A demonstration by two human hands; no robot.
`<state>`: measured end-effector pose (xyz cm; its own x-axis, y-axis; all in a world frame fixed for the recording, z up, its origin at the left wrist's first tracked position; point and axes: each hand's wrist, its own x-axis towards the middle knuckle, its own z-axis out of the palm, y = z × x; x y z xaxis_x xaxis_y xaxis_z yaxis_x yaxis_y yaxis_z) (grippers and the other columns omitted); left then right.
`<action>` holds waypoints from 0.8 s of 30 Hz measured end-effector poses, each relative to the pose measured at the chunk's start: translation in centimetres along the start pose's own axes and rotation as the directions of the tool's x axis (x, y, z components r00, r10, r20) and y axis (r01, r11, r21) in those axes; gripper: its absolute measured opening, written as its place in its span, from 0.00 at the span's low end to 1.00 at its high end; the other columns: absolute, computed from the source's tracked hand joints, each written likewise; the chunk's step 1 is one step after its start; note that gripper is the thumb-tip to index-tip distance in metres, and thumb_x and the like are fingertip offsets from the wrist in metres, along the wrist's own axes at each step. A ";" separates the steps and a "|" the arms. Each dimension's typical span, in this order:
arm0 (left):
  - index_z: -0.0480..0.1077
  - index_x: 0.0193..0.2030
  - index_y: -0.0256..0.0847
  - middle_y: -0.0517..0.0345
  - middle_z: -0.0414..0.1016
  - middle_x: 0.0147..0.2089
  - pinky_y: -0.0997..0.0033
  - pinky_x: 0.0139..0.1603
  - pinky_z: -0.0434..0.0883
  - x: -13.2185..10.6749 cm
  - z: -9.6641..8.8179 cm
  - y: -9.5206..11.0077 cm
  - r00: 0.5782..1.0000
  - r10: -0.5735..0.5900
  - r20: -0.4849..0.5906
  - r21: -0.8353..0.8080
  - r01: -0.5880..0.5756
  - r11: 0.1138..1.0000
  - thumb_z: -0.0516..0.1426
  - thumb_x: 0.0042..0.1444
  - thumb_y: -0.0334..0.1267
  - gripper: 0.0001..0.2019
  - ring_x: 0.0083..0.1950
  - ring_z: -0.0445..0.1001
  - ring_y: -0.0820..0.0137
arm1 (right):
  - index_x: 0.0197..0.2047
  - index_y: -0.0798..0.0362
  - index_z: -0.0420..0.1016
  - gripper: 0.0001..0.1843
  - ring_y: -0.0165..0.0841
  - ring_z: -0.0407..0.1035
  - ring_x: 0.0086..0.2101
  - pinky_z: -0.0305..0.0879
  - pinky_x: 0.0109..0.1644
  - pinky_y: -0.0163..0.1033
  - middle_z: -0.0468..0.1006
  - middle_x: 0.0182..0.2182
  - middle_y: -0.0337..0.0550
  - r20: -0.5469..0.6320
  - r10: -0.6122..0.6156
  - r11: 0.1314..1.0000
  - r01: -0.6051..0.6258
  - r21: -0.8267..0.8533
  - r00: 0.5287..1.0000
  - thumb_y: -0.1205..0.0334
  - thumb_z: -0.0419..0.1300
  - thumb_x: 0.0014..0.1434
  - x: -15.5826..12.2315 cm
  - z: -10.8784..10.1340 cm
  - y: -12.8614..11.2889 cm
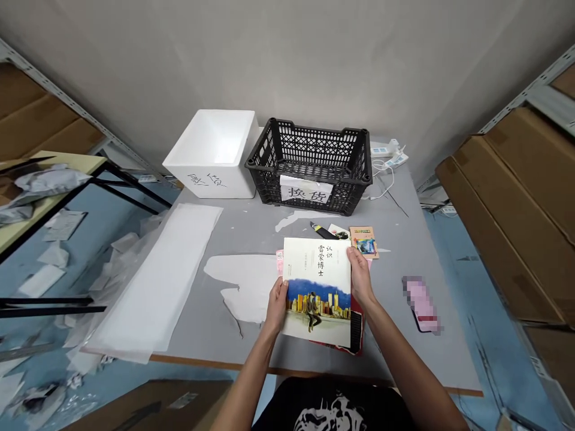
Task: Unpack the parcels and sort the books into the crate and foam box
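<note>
A white book (317, 281) with a city skyline picture on its cover is held over the grey table (251, 233). My left hand (277, 304) grips its left edge, thumb on the cover. At the book's right edge, my right hand (360, 275) holds on with fingers curled. A red and black book (357, 332) lies under it, sticking out at the lower right. Pink paper (279, 261) peeks out at the upper left.
A black plastic basket (311, 164) with a paper label and a white foam box (214, 152) stand at the table's back. A small booklet (364, 241), a utility knife (320, 229), white foam sheets (159, 284) and a pink object (422, 304) lie around. Cardboard boxes (516, 203) stand at right.
</note>
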<state>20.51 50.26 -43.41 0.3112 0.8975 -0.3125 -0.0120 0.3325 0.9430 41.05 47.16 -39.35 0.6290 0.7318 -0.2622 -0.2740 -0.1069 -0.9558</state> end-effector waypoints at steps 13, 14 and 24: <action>0.68 0.55 0.40 0.49 0.74 0.52 0.60 0.57 0.66 1.4 -0.8 -0.6 0.996 0.039 0.077 -0.055 -0.035 0.998 0.55 0.53 0.56 0.28 0.57 0.69 0.58 | 0.45 0.47 0.71 0.23 0.46 0.68 0.52 0.68 0.50 0.48 0.78 0.46 0.42 -0.049 0.294 0.934 -0.276 0.225 0.955 0.45 0.62 0.49 0.3 0.5 -1.5; 0.68 0.55 0.40 0.49 0.74 0.52 0.61 0.57 0.66 1.4 -0.7 -0.4 0.996 0.039 0.075 -0.047 -0.036 0.998 0.56 0.53 0.56 0.28 0.57 0.69 0.58 | 0.45 0.49 0.72 0.23 0.46 0.70 0.49 0.69 0.47 0.48 0.79 0.43 0.43 -0.009 0.333 0.915 -0.321 0.244 0.943 0.45 0.61 0.50 0.4 0.5 -1.7; 0.70 0.51 0.40 0.48 0.74 0.52 0.61 0.55 0.67 1.6 -1.5 0.2 0.994 0.047 0.095 -0.022 -0.045 0.999 0.56 0.52 0.56 0.26 0.54 0.71 0.59 | 0.34 0.52 0.75 0.16 0.43 0.76 0.35 0.70 0.39 0.48 0.82 0.29 0.45 0.374 0.404 0.882 -0.464 0.083 0.835 0.49 0.55 0.54 2.2 -0.8 -1.9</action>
<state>19.63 52.22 -43.92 0.3991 0.8805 -0.2560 -0.0466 0.2983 0.9533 43.56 48.40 -38.27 0.1428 0.8193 -0.5554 -0.5943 -0.3778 -0.7100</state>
